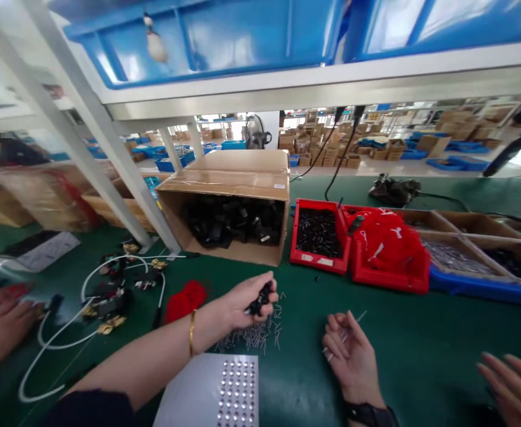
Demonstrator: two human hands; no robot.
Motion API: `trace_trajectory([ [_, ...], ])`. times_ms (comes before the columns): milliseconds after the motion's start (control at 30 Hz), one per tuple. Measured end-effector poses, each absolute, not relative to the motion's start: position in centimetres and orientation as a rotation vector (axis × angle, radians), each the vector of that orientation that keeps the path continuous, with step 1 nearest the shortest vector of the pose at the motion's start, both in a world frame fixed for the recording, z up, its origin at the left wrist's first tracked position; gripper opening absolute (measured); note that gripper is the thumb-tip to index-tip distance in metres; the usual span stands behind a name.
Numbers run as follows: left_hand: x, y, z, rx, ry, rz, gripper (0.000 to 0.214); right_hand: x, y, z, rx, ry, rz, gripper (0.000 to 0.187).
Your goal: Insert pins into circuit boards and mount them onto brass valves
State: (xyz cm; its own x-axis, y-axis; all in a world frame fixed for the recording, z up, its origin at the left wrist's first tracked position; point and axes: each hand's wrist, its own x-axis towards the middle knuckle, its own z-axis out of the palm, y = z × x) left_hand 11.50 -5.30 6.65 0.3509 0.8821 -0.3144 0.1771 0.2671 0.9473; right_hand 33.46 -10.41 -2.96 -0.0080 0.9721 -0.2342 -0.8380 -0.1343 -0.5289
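One co-worker's hand [6,329] enters at the far left edge, near a loose group of white tubes [93,269] and brass fittings [111,324]. Next, a heap of red bits [187,299] lies on the green table [300,332], beyond my left forearm. Behind it I see a cardboard box [233,185] full of black parts [242,222]; nearer lies a metal plate [198,391] with rows of shiny round spots. My left hand [242,313] is clenched around a handful of small black pieces [259,300], above scattered metal pins [253,339]. Rightward stands a red tray [317,265] holding a mass of small black items [317,230]. My right hand [351,356] has its fingers curled, grasping a few slender pale rods [361,316]. Beyond it sit a second red tray [389,281], heaped with red material, and a blue tray [464,286] bearing cardboard compartments. Another co-worker's hand [515,379], fingers extended, appears at the right edge.
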Motion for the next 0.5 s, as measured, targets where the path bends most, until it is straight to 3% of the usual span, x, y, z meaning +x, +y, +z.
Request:
trace_trajectory([
  [233,-6.5,-1.2,3.6,1.612,1.751,0.838,0.031,32.2,-11.1,-1.3,-0.793,-0.481,1.543,0.019],
  [333,-8.6,0.2,1.4,1.917,1.851,0.781,0.018,30.2,-12.4,1.1,-0.851,-0.567,1.516,0.022],
  [500,-8.6,0.3,-1.5,2.281,1.873,0.648,0.015,27.0,-16.8,3.1,-0.981,-0.643,1.534,0.031],
])
